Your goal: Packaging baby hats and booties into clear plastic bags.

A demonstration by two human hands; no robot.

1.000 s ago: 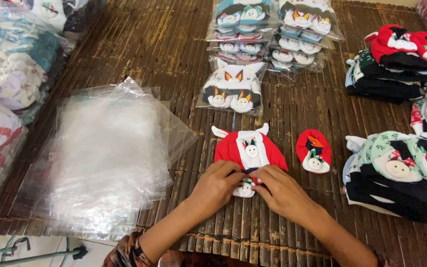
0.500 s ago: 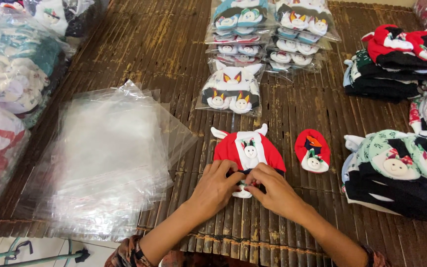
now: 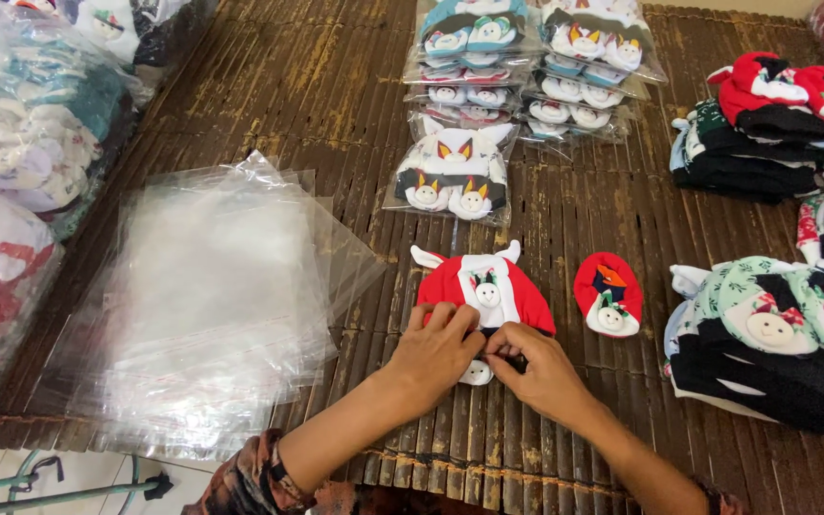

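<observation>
Pinching a small white-faced bootie (image 3: 476,372) between both sets of fingertips, my left hand (image 3: 436,351) and right hand (image 3: 538,370) meet at the lower edge of the red and white baby hat (image 3: 484,291). The hat lies flat on the slatted bamboo mat (image 3: 336,105), its two white ears pointing away from me, its long axis running side to side across the slats. The bootie sits just below the hat's brim, touching it, mostly covered by my fingers. A second red bootie (image 3: 607,296) lies apart to the right, toe end towards me. Left of my hands a loose stack of clear plastic bags (image 3: 212,305) spreads wide, its near corner close to the hat. A pile of folded green and black hat sets (image 3: 774,343) crowds the right. Bagged sets (image 3: 452,176) sit beyond the hat. Open mat remains directly in front of it
</observation>
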